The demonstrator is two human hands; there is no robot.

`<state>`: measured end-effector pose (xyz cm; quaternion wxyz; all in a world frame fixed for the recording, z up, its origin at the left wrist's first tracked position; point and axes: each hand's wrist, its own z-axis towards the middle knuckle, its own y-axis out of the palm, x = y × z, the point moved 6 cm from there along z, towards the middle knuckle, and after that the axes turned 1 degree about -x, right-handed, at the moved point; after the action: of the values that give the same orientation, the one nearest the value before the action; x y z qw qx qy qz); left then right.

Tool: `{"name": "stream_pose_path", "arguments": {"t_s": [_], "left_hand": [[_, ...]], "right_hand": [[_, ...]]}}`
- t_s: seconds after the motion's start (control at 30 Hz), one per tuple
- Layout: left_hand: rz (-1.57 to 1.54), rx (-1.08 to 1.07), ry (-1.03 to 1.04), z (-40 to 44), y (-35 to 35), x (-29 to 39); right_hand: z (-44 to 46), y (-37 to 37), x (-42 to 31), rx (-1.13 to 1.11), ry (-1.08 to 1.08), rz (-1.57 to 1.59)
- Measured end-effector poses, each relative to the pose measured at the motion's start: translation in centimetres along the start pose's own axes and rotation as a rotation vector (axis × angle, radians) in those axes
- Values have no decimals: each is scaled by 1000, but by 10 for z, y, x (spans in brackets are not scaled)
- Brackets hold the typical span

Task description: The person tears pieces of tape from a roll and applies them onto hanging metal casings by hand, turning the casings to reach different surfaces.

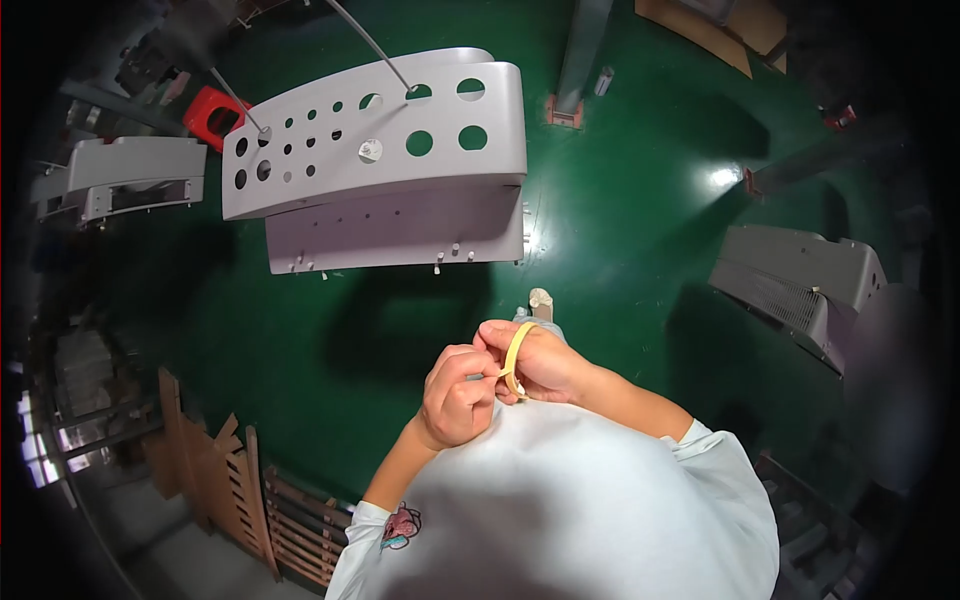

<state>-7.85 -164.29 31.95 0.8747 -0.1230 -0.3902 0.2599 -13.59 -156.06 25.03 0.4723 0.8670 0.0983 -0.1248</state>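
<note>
A thin roll of yellow tape is in front of my chest. My right hand is closed around it, with the ring standing on edge against the palm. Close beside it, my left hand has its fingers curled in a pinch at a short pale end of the tape. The two hands nearly touch, and some fingertips are hidden behind one another. Beyond them hangs a light grey panel with rows of round and cut-off holes, held up by thin metal rods.
Another grey panel hangs at far left, near a red stool. To the right hangs a grey housing with slots. A post rises from the green floor. Wooden pallets and brown boards stand at lower left.
</note>
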Motion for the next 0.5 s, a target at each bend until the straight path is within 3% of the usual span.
{"name": "stream_pose_path", "arguments": {"t_s": [0.1,0.2,0.3,0.4,0.47,0.5], "left_hand": [[-33,40,1,-13,-20,2],[-1,39,-42,-31,-38,-2],[-16,24,-89,-49,-58,-7],[-69,25,-133,-57,-73,-18],[-92,20,-122,-52,-86,-32],[-19,9,-165,-46,-91,-41]], "right_hand": [[8,10,19,12,-73,5],[15,11,23,181,-311,-420],[26,27,30,170,-357,-753],[29,46,18,271,-346,-877],[30,54,-14,477,-698,-1212],[28,50,-31,569,-695,-1196]]}}
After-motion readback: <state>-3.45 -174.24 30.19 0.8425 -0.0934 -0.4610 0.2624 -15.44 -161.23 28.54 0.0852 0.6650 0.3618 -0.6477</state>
